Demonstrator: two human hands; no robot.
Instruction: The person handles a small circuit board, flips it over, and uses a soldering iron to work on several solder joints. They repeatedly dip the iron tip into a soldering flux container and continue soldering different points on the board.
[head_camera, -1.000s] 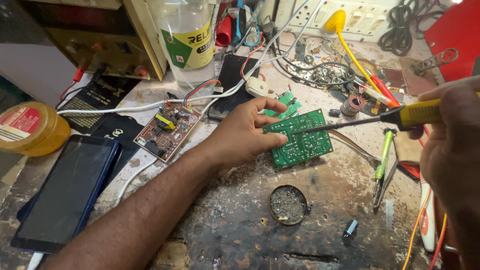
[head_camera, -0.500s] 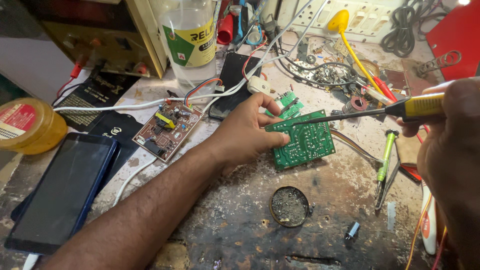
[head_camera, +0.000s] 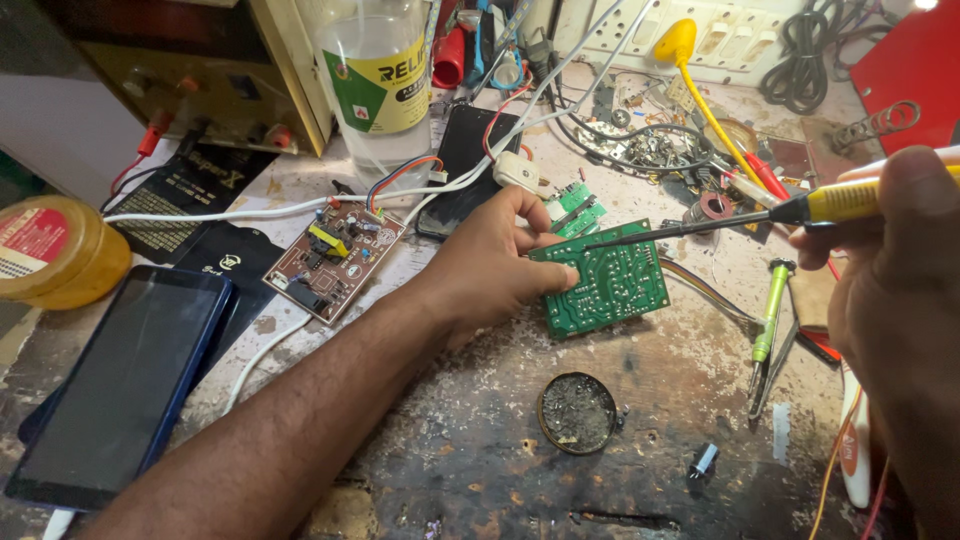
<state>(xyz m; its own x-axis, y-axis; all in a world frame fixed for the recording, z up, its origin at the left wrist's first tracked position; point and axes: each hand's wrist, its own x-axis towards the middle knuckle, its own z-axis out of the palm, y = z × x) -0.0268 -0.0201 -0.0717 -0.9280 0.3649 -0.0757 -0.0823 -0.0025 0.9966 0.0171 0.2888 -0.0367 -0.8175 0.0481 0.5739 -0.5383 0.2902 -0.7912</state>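
Nearest the person, a dark phone (head_camera: 120, 385) lies flat at the left edge of the scarred workbench (head_camera: 480, 470), and a small round tin (head_camera: 577, 412) of grey residue sits in the open middle, with a tiny cylindrical part (head_camera: 703, 460) off to its right. The left forearm crosses the bench diagonally; the left hand (head_camera: 495, 265) rests on the near-left corner of a green circuit board (head_camera: 605, 285), fingers curled and pressing it down against the table. The right hand (head_camera: 895, 280) is closed around the yellow handle of a soldering iron (head_camera: 760, 215), whose dark tip reaches across to the board's upper left, just beside the left fingertips. A green-handled screwdriver (head_camera: 765, 325) lies to the right of the board. To the left of the wrist sits a brown circuit board (head_camera: 335, 258) with coloured wires, and a yellow-lidded jar (head_camera: 55, 250) stands at the far left. Farther back, a clear plastic bottle (head_camera: 378, 80) stands upright, a white cable (head_camera: 250, 208) runs across, and a heap of loose metal parts (head_camera: 650, 150) crowds the rear near a white switch panel (head_camera: 740, 30).
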